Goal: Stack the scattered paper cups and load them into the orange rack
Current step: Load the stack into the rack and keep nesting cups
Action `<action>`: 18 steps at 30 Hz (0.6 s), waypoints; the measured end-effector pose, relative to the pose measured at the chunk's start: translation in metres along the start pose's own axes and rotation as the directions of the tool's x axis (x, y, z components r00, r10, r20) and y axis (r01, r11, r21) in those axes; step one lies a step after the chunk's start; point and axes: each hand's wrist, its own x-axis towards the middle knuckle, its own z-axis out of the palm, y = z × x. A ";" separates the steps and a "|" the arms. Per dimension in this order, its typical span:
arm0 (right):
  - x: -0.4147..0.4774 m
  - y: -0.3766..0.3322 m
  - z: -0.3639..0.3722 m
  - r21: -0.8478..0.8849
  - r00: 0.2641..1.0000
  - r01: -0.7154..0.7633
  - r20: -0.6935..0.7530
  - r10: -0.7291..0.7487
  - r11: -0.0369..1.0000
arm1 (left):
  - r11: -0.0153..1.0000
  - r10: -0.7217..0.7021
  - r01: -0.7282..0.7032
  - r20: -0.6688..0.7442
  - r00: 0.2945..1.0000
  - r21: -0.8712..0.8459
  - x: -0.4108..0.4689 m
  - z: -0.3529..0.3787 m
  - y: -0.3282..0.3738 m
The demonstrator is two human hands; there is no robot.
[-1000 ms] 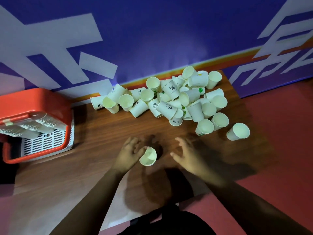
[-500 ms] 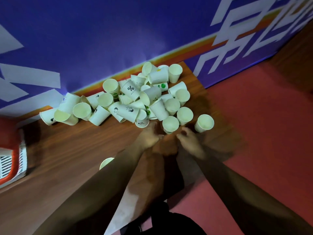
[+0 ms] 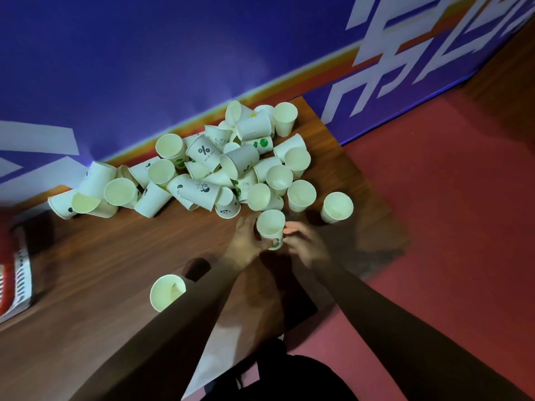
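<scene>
The wooden table (image 3: 115, 270) ends on the right in a slanted edge, beyond which lies red floor (image 3: 448, 227); its far side meets a blue wall banner (image 3: 144, 68). The pile of cups (image 3: 220, 166) is heaped against that banner, spreading from the table's far right corner leftward along the wall; most of its cups lie tipped, a few stand mouth up. In front of the pile a broad strip of bare wood runs left toward the orange rack (image 3: 5, 256), which shows only as a sliver at the left border of the view, well apart from the hands. A lone cup (image 3: 337, 206) stands upright close to the table's right edge, just beside the pile's outermost cups; a near cup (image 3: 168, 292) stands upright on the open wood, partly hidden by the left forearm.

Both arms reach forward from the lower edge and converge just in front of the pile; the left hand (image 3: 246, 241) curls round the left side of the held cup (image 3: 270, 227), its thumb on the lower wall; the right hand (image 3: 304, 247) meets the same cup from the right, bent fingertips (image 3: 289, 227) on its wall. The held cup is upright, mouth open to the camera, close to the pile's nearest cups.
</scene>
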 end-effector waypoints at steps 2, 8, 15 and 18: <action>-0.009 0.000 -0.004 0.041 1.000 0.005 0.028 -0.006 0.999 | 1.000 0.010 -0.010 -0.032 0.999 -0.013 -0.004 0.001 0.003; -0.002 0.002 -0.046 -0.251 0.926 0.279 -0.185 -0.329 0.927 | 0.988 -0.003 -0.002 -0.031 1.000 -0.155 -0.010 0.005 0.012; 0.041 0.001 -0.099 -0.711 0.910 0.060 -0.250 -0.332 0.701 | 0.983 -0.014 0.013 -0.005 1.000 -0.184 -0.019 0.002 0.008; 0.053 0.008 -0.095 -0.767 0.927 0.051 -0.203 -0.316 0.640 | 0.979 -0.024 0.023 -0.002 1.000 -0.201 -0.023 -0.001 0.004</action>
